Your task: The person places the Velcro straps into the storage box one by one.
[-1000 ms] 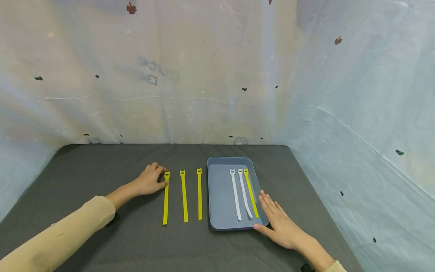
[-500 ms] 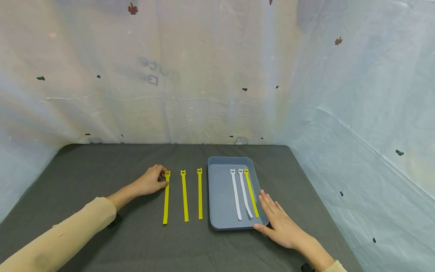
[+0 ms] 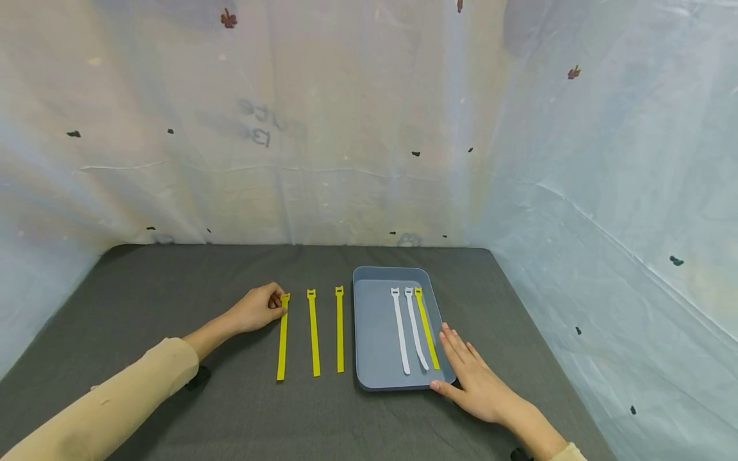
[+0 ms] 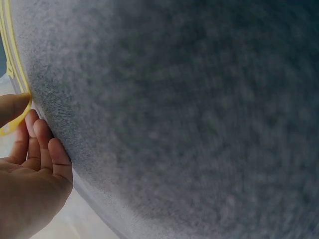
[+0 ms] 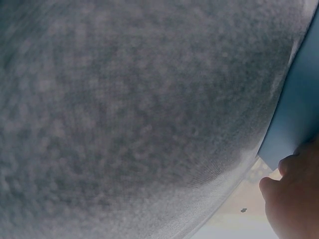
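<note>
My left hand (image 3: 256,310) pinches the head end of the leftmost yellow cable tie (image 3: 282,352), a flat strap with a slotted head. In the left wrist view this cable tie (image 4: 24,79) bends upward between thumb and fingers, while its tail lies on the cloth. Two more yellow cable ties, a middle one (image 3: 314,339) and a right one (image 3: 339,339), lie parallel beside it. My right hand (image 3: 478,387) rests with straight fingers against the near right edge of a blue-grey tray (image 3: 371,326). The right wrist view shows the tray's outer wall (image 5: 294,104) beside that hand.
Inside the tray lie two white cable ties, one left (image 3: 400,333) and one with a curled tail (image 3: 415,336), plus a yellow cable tie (image 3: 428,333) at their right. Dark grey cloth (image 3: 219,397) covers the table. Pale plastic sheeting (image 3: 346,128) hangs behind and at the sides.
The head of the leftmost yellow cable tie has tilted up as the left fingers take hold of it. The right hand and tray stay in place.
</note>
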A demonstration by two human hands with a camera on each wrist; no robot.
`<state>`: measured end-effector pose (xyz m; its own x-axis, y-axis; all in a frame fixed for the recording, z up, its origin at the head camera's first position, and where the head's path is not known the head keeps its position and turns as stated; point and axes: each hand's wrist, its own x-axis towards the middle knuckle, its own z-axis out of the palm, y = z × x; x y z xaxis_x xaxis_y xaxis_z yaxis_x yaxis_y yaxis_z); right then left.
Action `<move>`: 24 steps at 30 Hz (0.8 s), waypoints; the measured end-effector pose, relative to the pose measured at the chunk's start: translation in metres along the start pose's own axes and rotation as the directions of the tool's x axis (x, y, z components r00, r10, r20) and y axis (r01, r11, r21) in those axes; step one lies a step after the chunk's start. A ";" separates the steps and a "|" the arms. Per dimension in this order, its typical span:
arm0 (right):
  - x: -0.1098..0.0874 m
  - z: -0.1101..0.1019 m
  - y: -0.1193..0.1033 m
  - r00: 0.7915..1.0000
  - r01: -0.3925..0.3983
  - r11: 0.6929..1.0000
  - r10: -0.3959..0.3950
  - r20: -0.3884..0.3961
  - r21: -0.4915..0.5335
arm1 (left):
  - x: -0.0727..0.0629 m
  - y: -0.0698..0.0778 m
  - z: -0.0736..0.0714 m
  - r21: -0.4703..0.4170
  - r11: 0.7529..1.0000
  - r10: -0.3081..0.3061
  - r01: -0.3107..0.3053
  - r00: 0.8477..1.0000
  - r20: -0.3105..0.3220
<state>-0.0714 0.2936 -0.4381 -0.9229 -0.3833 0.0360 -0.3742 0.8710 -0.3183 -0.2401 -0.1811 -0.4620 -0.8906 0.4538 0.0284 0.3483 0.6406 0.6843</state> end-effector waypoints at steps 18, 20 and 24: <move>0.000 0.001 0.002 1.000 0.001 1.000 -0.001 0.004 -0.005 | -0.006 0.002 -0.010 -0.198 0.979 -0.033 0.038 0.999 0.033; 0.000 0.001 0.002 1.000 0.004 1.000 -0.004 0.000 -0.002 | -0.006 0.002 -0.011 -0.216 0.975 -0.046 0.053 0.998 0.036; 0.000 0.002 0.002 1.000 0.008 1.000 -0.008 -0.005 0.004 | -0.007 0.005 -0.014 -0.250 0.965 -0.072 0.080 0.997 0.039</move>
<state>-0.0723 0.2949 -0.4405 -0.9205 -0.3882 0.0433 -0.3808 0.8670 -0.3215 -0.2360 -0.1899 -0.4491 -0.9014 0.4301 -0.0493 0.1922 0.4997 0.8446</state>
